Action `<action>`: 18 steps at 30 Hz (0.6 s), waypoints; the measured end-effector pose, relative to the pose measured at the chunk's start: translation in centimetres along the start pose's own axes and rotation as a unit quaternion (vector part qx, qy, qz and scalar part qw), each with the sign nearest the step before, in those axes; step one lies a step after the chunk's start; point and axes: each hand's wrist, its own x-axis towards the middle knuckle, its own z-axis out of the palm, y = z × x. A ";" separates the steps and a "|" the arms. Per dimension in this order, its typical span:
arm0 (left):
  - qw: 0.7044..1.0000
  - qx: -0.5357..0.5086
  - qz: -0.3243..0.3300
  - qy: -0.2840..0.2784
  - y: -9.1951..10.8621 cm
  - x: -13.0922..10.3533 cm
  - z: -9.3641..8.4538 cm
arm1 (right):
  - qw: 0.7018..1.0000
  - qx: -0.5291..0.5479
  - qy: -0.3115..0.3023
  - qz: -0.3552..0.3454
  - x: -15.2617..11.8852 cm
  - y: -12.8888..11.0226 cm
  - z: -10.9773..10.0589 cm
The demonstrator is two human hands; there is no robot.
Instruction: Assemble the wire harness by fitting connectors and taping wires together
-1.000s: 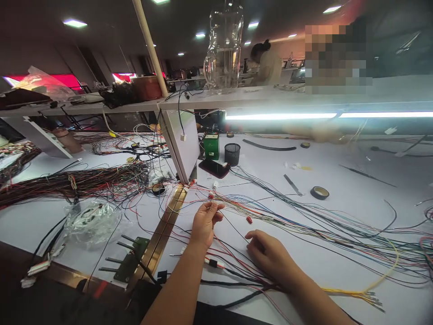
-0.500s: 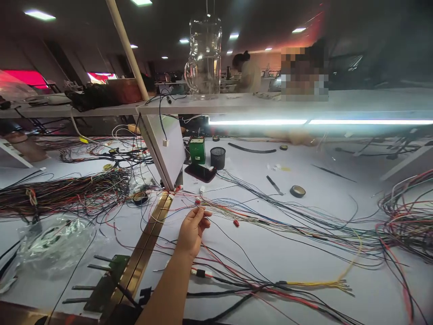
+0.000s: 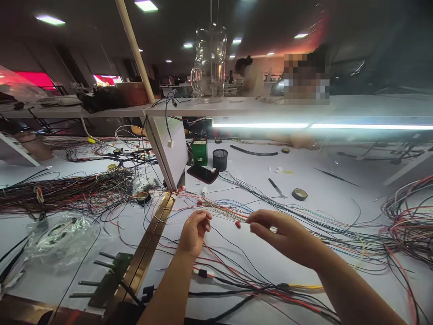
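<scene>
In the middle of the bench my left hand [image 3: 194,234] is closed in a pinch. A thin black wire [image 3: 230,246] runs from its fingertips down to the right. My right hand [image 3: 277,228] reaches in from the right with thumb and forefinger apart, nothing visible between them. Just left of its fingertips lies a small red connector [image 3: 237,224]. Another red connector [image 3: 200,202] sits among thin wires beyond my left hand, close to a white connector [image 3: 204,191]. Below both hands lies a sleeved cable harness [image 3: 237,283], with yellow wires [image 3: 304,286] partly behind my right forearm.
A green wire-holding block [image 3: 110,280] with metal pins stands at lower left beside a brass-coloured strip [image 3: 152,234]. Farther back are a phone [image 3: 203,174], a mesh cup [image 3: 220,160], a green box [image 3: 199,152], a tape roll [image 3: 299,194] and tweezers [image 3: 276,188]. Wire bundles [image 3: 67,189] lie leftward.
My right hand has come into view from the right, near the red connector. My left hand keeps its pinch in about the same place. The whole view has shifted slightly.
</scene>
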 end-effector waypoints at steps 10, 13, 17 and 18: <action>1.000 0.004 -0.008 -0.002 0.1 0.1 0.0 | 0.996 -0.092 0.015 0.004 6.2 4.9 6.8; 0.999 0.018 -0.026 0.014 0.1 0.1 0.2 | 0.997 -0.064 0.051 -0.001 5.9 6.0 7.1; 0.999 0.025 -0.042 0.018 0.0 0.0 0.6 | 0.998 -0.030 0.052 0.002 5.6 6.9 7.2; 0.999 0.028 -0.043 0.015 0.0 0.0 0.6 | 0.998 -0.023 0.052 0.006 5.6 7.1 7.3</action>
